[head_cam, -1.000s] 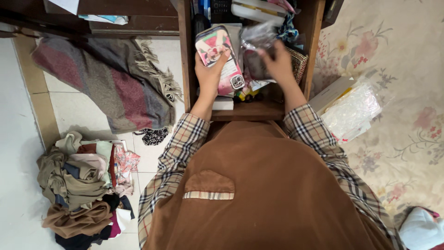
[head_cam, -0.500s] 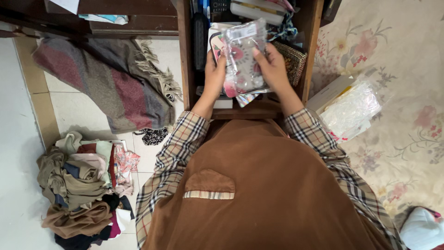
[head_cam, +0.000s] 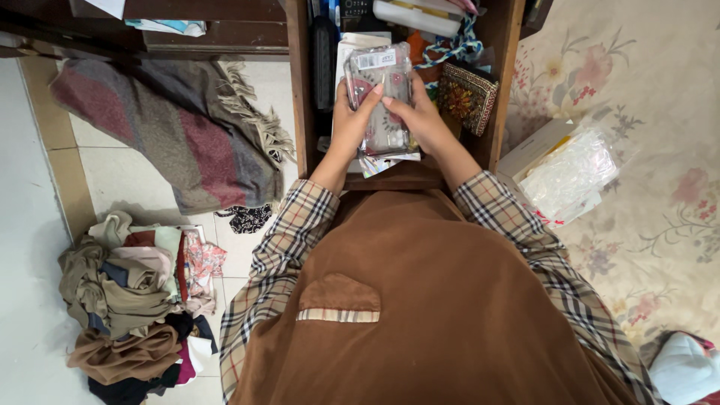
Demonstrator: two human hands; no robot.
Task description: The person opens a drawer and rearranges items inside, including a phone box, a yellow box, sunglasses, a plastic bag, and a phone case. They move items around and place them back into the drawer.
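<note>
1. Two hands meet over one clear plastic packet point(head_cam: 379, 94), held above the open wooden drawer point(head_cam: 300, 90) at 12 o'clock from the person's body.
2. Left hand point(head_cam: 351, 124): its fingers point(head_cam: 369, 101) are pressed together and curl over the packet's left edge, gripping it; the thumb is hidden behind the packet.
3. Right hand point(head_cam: 421, 120): its fingers point(head_cam: 397, 105) lie close together across the packet's right side and clamp it, with the index fingertip almost meeting the left hand's fingertip near the middle.
4. Packet: see-through, with pink shapes showing inside and a white label at its top end; it stands roughly upright, tilted slightly towards 1 o'clock.
5. Just under the hands, at 6 o'clock from the packet, a few flat shiny cards point(head_cam: 382, 159) poke out.
6. At 3 o'clock from the packet, inside the drawer, sits a dark embroidered pouch point(head_cam: 465, 96); at 1 o'clock lies a blue-and-white cord point(head_cam: 450, 51).
7. Outside the drawer, at 3 o'clock, a white box with a crinkled clear bag point(head_cam: 570, 169) rests on the floral covering point(head_cam: 645, 75).
8. At 9 o'clock a grey and red fringed shawl point(head_cam: 172, 127) lies spread on the tiled floor point(head_cam: 112, 172).
9. At 7 o'clock a pile of crumpled clothes point(head_cam: 135, 300) sits well apart from the hands.
</note>
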